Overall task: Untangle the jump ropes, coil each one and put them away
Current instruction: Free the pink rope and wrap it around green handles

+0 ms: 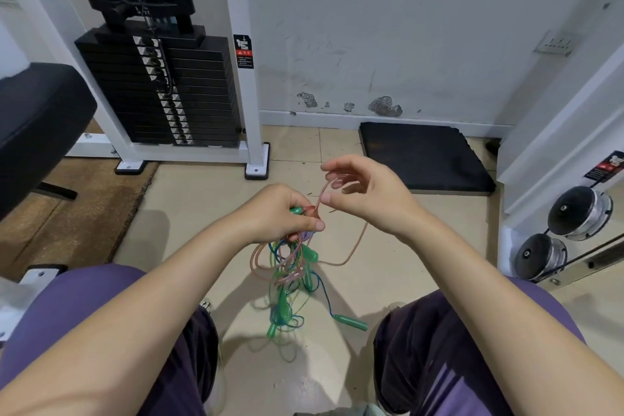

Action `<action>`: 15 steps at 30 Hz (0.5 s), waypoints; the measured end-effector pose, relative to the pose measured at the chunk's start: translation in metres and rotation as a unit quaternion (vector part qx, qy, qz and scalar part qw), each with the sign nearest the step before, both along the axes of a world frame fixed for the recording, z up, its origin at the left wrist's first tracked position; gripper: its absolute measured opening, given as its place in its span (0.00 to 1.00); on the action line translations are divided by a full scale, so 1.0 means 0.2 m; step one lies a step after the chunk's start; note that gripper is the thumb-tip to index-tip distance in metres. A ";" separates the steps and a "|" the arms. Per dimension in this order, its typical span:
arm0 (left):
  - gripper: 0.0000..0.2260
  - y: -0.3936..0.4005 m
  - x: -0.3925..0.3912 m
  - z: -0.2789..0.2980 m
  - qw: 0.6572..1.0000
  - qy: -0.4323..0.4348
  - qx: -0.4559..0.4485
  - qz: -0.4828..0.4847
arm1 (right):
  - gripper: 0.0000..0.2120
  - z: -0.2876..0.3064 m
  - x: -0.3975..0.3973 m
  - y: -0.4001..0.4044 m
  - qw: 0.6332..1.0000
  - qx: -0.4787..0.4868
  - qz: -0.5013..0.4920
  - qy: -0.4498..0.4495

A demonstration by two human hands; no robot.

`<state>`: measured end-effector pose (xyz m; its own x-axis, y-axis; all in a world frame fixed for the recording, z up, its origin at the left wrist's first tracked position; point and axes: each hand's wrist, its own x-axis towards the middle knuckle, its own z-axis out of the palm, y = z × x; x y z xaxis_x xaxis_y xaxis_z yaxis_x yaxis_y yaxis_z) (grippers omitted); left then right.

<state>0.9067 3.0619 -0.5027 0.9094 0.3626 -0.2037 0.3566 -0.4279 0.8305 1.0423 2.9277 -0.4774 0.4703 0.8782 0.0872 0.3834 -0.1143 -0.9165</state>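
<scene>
Two hands share the job: the left hand (280,213) clamps the tangled bundle (290,267) while the right hand (364,194) pinches the pink rope (351,255), best drawn out slowly, one loop at a time.

A tangled bunch of thin pink, blue and green plastic jump ropes (287,267) with green handles dangles above the beige tiled floor (388,280), one green handle (351,321) lying on it.

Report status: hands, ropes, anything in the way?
Left hand grips the tangled bundle. Right hand pinches a pink rope loop, drawn up from it. Green handles dangle over the floor; nothing coiled yet.
</scene>
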 end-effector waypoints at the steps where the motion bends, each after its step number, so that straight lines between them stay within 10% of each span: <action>1: 0.09 0.00 0.00 0.00 1.000 0.000 0.003 0.005 | 0.17 0.00 0.01 0.00 1.000 0.004 0.003 -0.022; 15: 0.07 0.07 -0.03 0.05 0.999 -0.011 -0.037 0.016 | 0.05 0.00 0.02 -0.01 0.968 -0.176 0.058 -0.171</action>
